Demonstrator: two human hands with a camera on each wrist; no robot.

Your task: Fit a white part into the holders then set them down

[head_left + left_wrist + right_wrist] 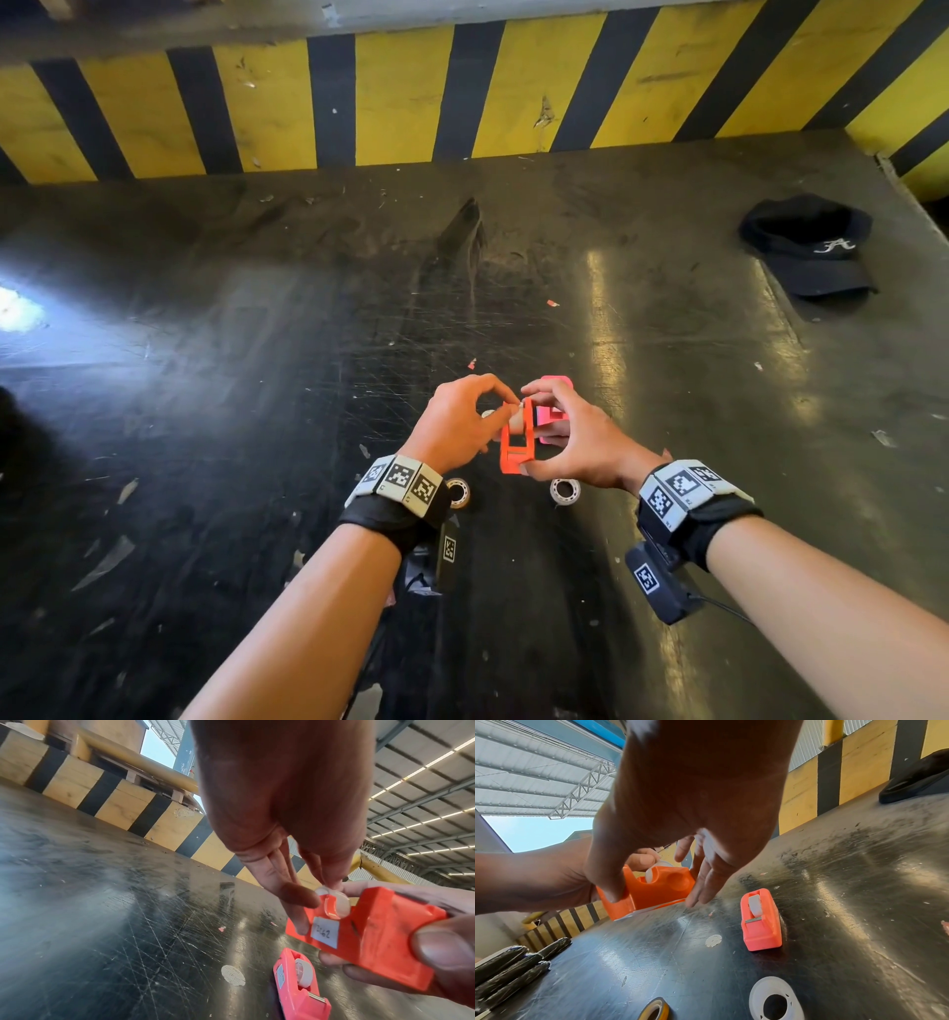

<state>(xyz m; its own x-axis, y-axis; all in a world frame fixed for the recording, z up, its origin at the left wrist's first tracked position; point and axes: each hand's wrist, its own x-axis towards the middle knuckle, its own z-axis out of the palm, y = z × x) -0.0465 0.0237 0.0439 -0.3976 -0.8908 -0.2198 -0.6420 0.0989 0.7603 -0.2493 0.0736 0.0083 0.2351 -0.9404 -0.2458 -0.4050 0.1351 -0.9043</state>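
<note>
From the left: my left hand (454, 421) is up off the table (257, 360), thumb and forefinger pinched narrow on a small tape roll (334, 903) that sits part-way in the top slot of the orange dispenser (517, 441); the other fingers (295, 914) trail down along the dispenser's near side. The roll stands on edge in the slot, only its upper arc showing above the body. Moving right, my right hand (575, 442) holds the dispenser itself, thumb on one end and fingers on the other, so its long axis runs roughly away from me, tipped up off the table. The roll lies straight below the left pinch, at the far end of the dispenser from the right thumb; the left hand is the nearer one to the roll, the right only steadies the body. A white label (325, 932) with handwriting is on the side facing the left wrist. Just beyond the right hand, a pink dispenser (761, 920) rests flat on the table with its own roll seated. Nearer me, two loose rolls lie flat: a brownish one (457, 492) under the left wrist, a clear one (565, 490) under the right. Far right, a black cap (809, 246), well apart.
</note>
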